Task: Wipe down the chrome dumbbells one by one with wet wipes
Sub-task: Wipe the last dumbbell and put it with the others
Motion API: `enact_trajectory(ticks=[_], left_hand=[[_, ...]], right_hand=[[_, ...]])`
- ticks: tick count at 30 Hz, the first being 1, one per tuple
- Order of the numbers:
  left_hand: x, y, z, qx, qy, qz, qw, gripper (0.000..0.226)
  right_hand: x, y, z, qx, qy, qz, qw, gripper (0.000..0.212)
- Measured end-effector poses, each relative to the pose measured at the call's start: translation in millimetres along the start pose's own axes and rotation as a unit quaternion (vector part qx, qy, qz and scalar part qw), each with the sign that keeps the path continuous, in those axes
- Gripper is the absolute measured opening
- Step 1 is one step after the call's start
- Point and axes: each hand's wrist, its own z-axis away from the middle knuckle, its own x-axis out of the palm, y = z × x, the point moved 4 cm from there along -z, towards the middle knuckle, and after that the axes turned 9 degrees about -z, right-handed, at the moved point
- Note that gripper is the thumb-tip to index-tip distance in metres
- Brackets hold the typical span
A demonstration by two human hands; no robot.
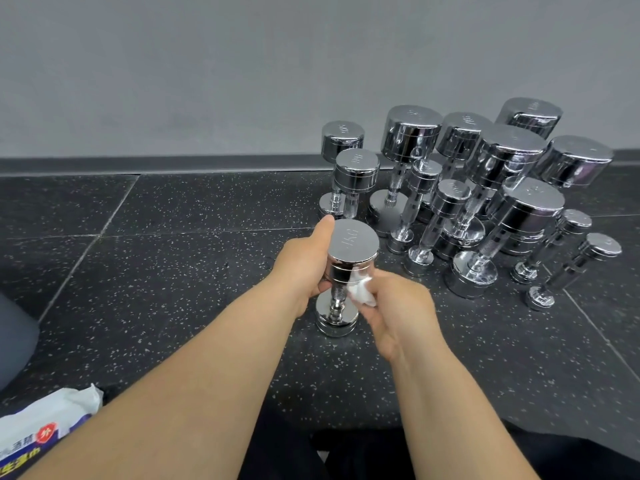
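Overhead, a plain grey wall (242, 64) fills the upper half of the view and meets the floor along a dark skirting strip. The floor (194, 278) is laid with black rubber tiles flecked with white.

At right, near the wall, a group of polished chrome dumbbells (512, 150) of several sizes stands on end, packed close together, the smallest ones at the far right.

One chrome dumbbell (353, 244) with round flat-faced heads stands upright on the floor just in front of the group's left edge, apart from it. Its upper face bears an engraved weight marking that is too blurred to read.

The left hand (304, 268) grips this dumbbell below the upper head: the fingers curl round behind it and the thumb points up along the head's side. The right hand (398, 306) has its fingers closed on a crumpled white wet wipe (362, 289) and presses it against the knurled handle, just under the upper head.

A white soft pack of wet wipes (38, 427) with printed lettering lies at the lower left corner, one sheet protruding from its opening.
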Motion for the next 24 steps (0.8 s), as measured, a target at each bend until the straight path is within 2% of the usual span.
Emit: enact_trajectory(ticks=[3, 5, 8, 11, 15, 17, 21, 24], left_hand=[[-1, -1, 0, 0.005, 0.0, 0.001, 1.0, 0.045], [-2, -2, -1, 0.009, 0.007, 0.001, 1.0, 0.044], [0, 0, 1, 0.007, 0.007, -0.005, 1.0, 0.044], [-1, -1, 1, 0.005, 0.015, -0.013, 1.0, 0.047], [-2, -2, 1, 0.003, 0.026, -0.019, 0.999, 0.05], [-2, -3, 2, 0.003, 0.026, -0.017, 1.0, 0.049], [-2, -4, 1, 0.01, 0.027, -0.012, 1.0, 0.045], [-3, -4, 0, 0.017, 0.026, -0.016, 0.999, 0.044]], right_hand=[[-5, -16, 4, -0.078, 0.032, -0.075, 0.994, 0.027], [-4, -22, 5, -0.092, 0.014, -0.086, 0.992, 0.023], [-4, -25, 9, -0.083, -0.002, -0.021, 0.996, 0.025], [-3, -15, 6, -0.037, 0.014, 0.008, 0.999, 0.037], [7, 10, 2, 0.049, -0.016, -0.018, 0.999, 0.027], [6, 11, 3, 0.039, -0.008, -0.057, 0.998, 0.027], [-3, -11, 7, -0.037, 0.046, -0.121, 0.991, 0.018], [-2, -15, 8, -0.038, 0.02, -0.123, 0.991, 0.017]])
